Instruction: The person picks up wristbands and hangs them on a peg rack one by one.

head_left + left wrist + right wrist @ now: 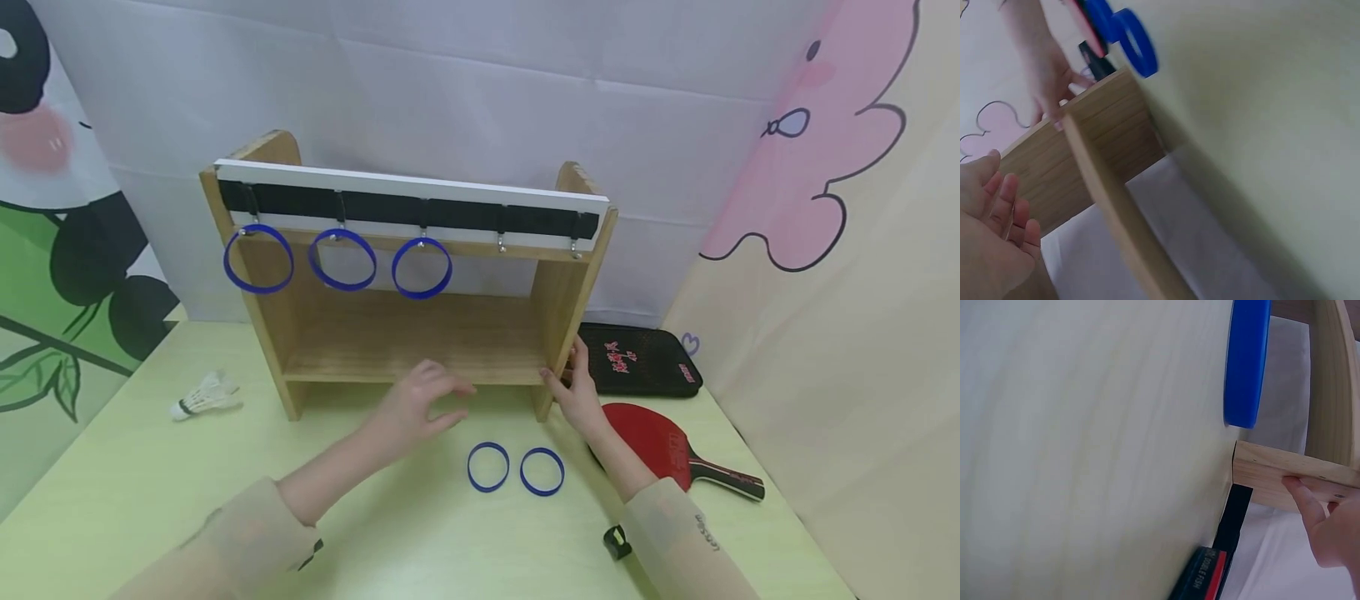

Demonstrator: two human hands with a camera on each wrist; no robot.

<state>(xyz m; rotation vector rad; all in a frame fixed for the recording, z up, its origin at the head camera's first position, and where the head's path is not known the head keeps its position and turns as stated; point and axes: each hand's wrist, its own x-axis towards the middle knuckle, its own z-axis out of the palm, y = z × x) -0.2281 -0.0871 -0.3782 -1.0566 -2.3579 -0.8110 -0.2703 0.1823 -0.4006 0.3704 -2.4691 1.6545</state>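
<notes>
A wooden rack [405,342] stands on the table, with hooks along a black strip [378,205]. Blue rings [422,295] hang from three hooks on the left; the two right hooks hold none. Two more blue rings [488,489] lie on the table before the rack. My right hand [581,400] grips the rack's right side panel, thumb at the front edge; the right wrist view shows this hand [1332,531] at the panel [1291,469]. My left hand [412,412], fingers loosely bent and holding nothing, hovers in front of the lower shelf.
Right of the rack lie a black case [637,360] and a red table tennis paddle [648,437]. A small black object [617,542] sits near my right sleeve. A shuttlecock [206,397] lies at the left. Printed cloth hangs behind the table.
</notes>
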